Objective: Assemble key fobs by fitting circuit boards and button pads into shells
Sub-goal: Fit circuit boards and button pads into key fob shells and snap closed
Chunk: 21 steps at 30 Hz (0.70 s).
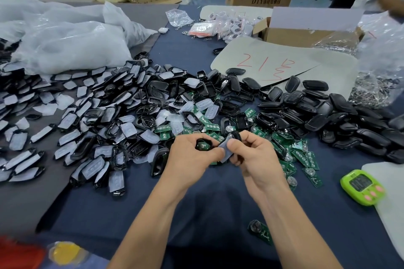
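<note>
A black shell (204, 140), held above the counter (218, 203), contains a green circuit board (202, 146). A translucent button pad (226, 152) stands tilted just beside it.

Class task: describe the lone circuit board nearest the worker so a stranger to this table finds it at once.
Start at the dark blue cloth covering the table's near side. Between the two arms, beside the right forearm, lies one green circuit board with a clear dome at one end. Unlike the heaped boards farther up, it lies alone.
</note>
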### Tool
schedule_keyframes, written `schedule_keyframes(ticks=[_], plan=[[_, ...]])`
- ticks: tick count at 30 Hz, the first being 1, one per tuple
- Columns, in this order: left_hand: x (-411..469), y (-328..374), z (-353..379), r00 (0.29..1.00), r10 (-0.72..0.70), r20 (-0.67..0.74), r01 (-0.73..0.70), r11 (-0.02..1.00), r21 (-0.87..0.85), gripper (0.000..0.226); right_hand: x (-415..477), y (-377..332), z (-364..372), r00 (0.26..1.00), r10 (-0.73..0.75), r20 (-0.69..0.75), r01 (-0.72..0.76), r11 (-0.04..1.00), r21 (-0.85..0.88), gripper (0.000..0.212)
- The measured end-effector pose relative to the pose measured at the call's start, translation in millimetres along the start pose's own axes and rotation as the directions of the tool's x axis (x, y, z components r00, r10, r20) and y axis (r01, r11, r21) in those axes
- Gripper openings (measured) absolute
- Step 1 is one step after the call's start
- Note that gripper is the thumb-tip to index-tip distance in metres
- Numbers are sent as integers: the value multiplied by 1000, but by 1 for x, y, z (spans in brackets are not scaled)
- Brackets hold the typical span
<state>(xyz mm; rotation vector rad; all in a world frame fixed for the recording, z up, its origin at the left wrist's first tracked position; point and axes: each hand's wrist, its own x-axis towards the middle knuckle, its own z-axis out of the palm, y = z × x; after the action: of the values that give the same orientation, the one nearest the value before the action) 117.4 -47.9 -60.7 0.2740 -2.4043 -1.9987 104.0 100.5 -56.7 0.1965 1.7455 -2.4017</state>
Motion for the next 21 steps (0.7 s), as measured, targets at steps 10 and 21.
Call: schedule_keyframes(ticks=[10, 21], plan=[[2, -2, 4, 990, -68, -121, 79, 993, 89, 21, -1, 9, 1, 999, -40, 22, 44, 959, -280, 8], [4, -5, 2, 991, -47, -129, 60, 993, 100, 27, 3, 8, 0, 997, -81, 6, 79, 945, -319, 13]])
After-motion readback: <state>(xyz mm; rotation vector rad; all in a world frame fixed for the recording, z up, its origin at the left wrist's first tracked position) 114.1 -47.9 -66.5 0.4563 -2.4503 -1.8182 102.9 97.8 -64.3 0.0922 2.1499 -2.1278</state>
